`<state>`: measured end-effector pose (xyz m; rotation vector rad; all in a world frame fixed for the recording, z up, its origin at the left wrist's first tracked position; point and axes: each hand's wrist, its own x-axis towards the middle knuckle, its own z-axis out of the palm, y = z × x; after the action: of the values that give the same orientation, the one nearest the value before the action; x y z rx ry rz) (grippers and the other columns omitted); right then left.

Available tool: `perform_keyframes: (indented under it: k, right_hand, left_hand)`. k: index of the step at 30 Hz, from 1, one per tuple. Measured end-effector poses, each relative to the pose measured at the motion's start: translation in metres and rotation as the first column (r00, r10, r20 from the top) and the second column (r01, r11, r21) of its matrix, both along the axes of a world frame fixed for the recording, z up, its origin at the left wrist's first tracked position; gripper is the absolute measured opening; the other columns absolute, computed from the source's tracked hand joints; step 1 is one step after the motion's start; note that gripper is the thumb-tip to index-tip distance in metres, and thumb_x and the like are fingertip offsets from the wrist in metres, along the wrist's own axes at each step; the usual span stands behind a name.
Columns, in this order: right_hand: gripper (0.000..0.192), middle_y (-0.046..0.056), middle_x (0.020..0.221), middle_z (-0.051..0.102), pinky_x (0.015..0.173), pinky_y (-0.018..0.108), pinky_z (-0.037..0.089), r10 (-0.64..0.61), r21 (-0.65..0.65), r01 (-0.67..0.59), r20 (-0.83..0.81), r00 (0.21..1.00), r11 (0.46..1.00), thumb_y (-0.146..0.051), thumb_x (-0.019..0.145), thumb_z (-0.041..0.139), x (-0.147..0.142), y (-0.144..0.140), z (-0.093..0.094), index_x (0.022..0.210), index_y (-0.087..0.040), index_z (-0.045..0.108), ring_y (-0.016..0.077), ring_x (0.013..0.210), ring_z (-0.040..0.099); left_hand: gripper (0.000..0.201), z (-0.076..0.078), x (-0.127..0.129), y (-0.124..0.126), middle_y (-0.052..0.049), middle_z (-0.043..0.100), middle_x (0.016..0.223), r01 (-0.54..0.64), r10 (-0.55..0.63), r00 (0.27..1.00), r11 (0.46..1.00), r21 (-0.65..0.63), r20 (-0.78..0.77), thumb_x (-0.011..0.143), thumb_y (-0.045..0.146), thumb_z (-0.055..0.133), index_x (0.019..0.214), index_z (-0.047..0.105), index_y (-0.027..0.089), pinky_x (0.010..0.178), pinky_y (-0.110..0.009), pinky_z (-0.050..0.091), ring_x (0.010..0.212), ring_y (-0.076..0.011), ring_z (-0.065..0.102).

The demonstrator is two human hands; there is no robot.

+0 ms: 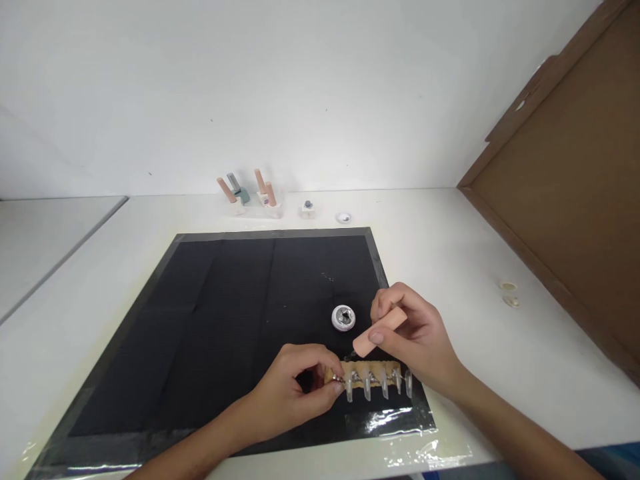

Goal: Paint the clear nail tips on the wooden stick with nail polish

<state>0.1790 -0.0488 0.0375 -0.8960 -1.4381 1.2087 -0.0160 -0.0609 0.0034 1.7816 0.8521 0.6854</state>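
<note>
A tan strip (383, 368) carrying several clear false nail tips lies at the near right of a black mat (225, 320). My left hand (295, 393) pinches the strip's left end and steadies it. My right hand (417, 337) holds a short pink-handled brush (379, 331) with its tip pointing down at the left nail tips. A small white pot (343, 318) with silvery contents sits open on the mat just behind the strip.
At the back of the white table stands a clear holder (253, 200) with more pink-handled tools, a small jar (309, 208) and a round lid (343, 217). A brown board (575, 200) leans at the right; two small discs (509, 293) lie near it.
</note>
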Motion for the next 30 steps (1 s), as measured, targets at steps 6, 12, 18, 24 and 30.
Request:
perform_keyframes:
  k: [6, 12, 18, 24, 30]
  right_hand:
    - [0.025, -0.004, 0.058, 0.052, 0.044, 0.024, 0.032, 0.184, -0.007, -0.184, -0.019, 0.983, 0.983, -0.028, 0.075, 0.069, 0.0013, -0.0024, -0.0063, 0.073, -0.023, 0.045, 0.0107, 0.049, 0.038]
    - [0.021, -0.005, 0.059, 0.055, 0.045, 0.024, 0.034, 0.058, 0.007, -0.058, -0.016, 0.998, 0.998, -0.026, 0.079, 0.065, -0.0016, -0.0018, -0.0027, 0.076, -0.023, 0.045, 0.0095, 0.047, 0.036]
    - [0.022, -0.003, 0.062, 0.054, 0.046, 0.024, 0.032, 0.132, 0.021, -0.132, -0.033, 0.991, 0.991, -0.030, 0.076, 0.068, 0.0017, -0.0018, -0.0031, 0.075, -0.023, 0.046, 0.0107, 0.051, 0.038]
    - [0.020, -0.005, 0.060, 0.056, 0.045, 0.023, 0.034, 0.127, 0.020, -0.127, 0.009, 0.992, 0.992, -0.021, 0.077, 0.066, -0.0010, -0.0023, -0.0040, 0.076, -0.023, 0.046, 0.0094, 0.048, 0.039]
    - [0.019, -0.004, 0.064, 0.055, 0.050, 0.023, 0.034, 0.035, 0.025, -0.035, -0.005, 0.999, 0.999, -0.019, 0.078, 0.064, -0.0003, -0.0024, -0.0017, 0.076, -0.023, 0.046, 0.0100, 0.053, 0.039]
  left_hand:
    - [0.006, 0.0019, 0.0010, 0.0008, 0.004, 0.053, 0.056, 0.005, -0.005, 1.000, 1.000, -0.003, 0.011, 0.073, 0.014, 0.056, 0.067, 0.058, 0.015, 0.050, -0.017, 0.038, 0.049, -0.0059, 0.045]
    - [0.005, 0.0000, -0.0001, 0.0009, 0.004, 0.054, 0.058, 0.001, -0.001, 1.000, 1.000, -0.009, 0.008, 0.073, 0.014, 0.056, 0.070, 0.059, 0.016, 0.051, -0.017, 0.038, 0.050, -0.0059, 0.045]
    - [0.006, 0.0007, 0.0006, -0.0005, 0.004, 0.051, 0.056, 0.002, -0.002, 1.000, 1.000, -0.020, 0.015, 0.074, 0.015, 0.056, 0.068, 0.058, 0.015, 0.050, -0.016, 0.037, 0.050, -0.0056, 0.044]
    - [0.005, 0.0010, 0.0007, -0.0004, 0.004, 0.052, 0.057, -0.007, 0.008, 1.000, 1.000, -0.024, 0.011, 0.073, 0.013, 0.056, 0.068, 0.058, 0.015, 0.051, -0.016, 0.036, 0.050, -0.0056, 0.043]
    - [0.004, -0.0019, 0.0004, -0.0015, 0.005, 0.048, 0.056, -0.028, 0.030, 0.999, 0.993, -0.116, 0.017, 0.073, 0.016, 0.056, 0.070, 0.058, 0.015, 0.049, -0.018, 0.034, 0.050, -0.0062, 0.040]
